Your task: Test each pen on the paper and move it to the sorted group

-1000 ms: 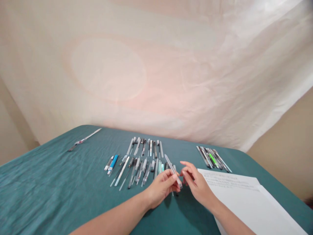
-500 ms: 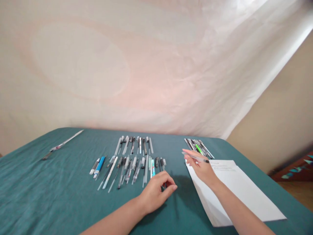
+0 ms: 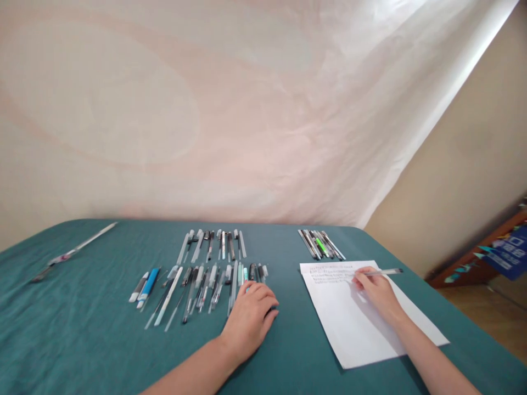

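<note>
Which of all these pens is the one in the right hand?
The pale pen with a dark end, gripped in the right hand over the paper; the other visible pens lie on the tablecloth.

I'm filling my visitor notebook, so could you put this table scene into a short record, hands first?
Right hand: holds a pen over the paper
Left hand: palm down at the right end of the nearer row of pens; grip hidden
Paper: white, with writing near its far edge
Table middle: the nearer row, a farther row behind it
Beyond the paper: pen cluster, one bright green
Far left: long thin object, unclear
Tablecloth: dark green
</note>
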`<state>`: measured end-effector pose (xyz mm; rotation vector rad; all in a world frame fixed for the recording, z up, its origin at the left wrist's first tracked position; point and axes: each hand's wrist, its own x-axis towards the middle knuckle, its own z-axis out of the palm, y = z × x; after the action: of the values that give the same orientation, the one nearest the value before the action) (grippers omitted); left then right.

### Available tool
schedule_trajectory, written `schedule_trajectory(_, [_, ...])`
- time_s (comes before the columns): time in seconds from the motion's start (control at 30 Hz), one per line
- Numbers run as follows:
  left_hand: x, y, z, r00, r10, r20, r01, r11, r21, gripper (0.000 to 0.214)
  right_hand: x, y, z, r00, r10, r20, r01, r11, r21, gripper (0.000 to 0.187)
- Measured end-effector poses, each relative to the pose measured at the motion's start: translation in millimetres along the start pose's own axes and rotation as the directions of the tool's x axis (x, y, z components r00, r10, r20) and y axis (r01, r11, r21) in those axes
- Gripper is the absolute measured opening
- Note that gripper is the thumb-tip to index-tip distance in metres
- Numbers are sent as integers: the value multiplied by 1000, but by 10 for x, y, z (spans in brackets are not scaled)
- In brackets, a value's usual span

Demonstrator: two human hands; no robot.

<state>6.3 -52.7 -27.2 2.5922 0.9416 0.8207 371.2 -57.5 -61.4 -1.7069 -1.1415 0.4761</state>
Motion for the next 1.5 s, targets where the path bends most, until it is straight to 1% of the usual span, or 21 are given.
schedule_trajectory(0.07, [1, -6, 6, 1000, -11, 8, 11, 1000, 7, 12, -2, 33, -1, 1000, -11, -12, 11, 999, -47, 18])
schedule_trajectory(0.2, [-1, -16, 22, 999, -28, 33, 27, 1000, 13, 13, 7, 90, 5, 999, -38, -36, 33, 992, -124, 20])
schedule_trajectory(0.43, [-2, -26, 35, 999, -22, 29, 21, 1000, 10, 14, 2, 107, 5, 997, -73, -35, 65, 979, -196, 20])
schedule_trajectory(0.73, [3, -13, 30, 999, -33, 40, 32, 999, 18, 13, -16, 59, 0, 995, -103, -19, 96, 967, -238, 18])
schedule_trajectory(1.07, [-8, -16, 32, 999, -21, 29, 20, 1000, 23, 12, -7, 45, 6, 996, -83, -19, 75, 966, -247, 19])
schedule_trajectory(1.5, [-5, -31, 36, 999, -21, 27, 20, 999, 29, 12, -21, 46, -6, 996, -87, -20, 80, 965, -250, 18])
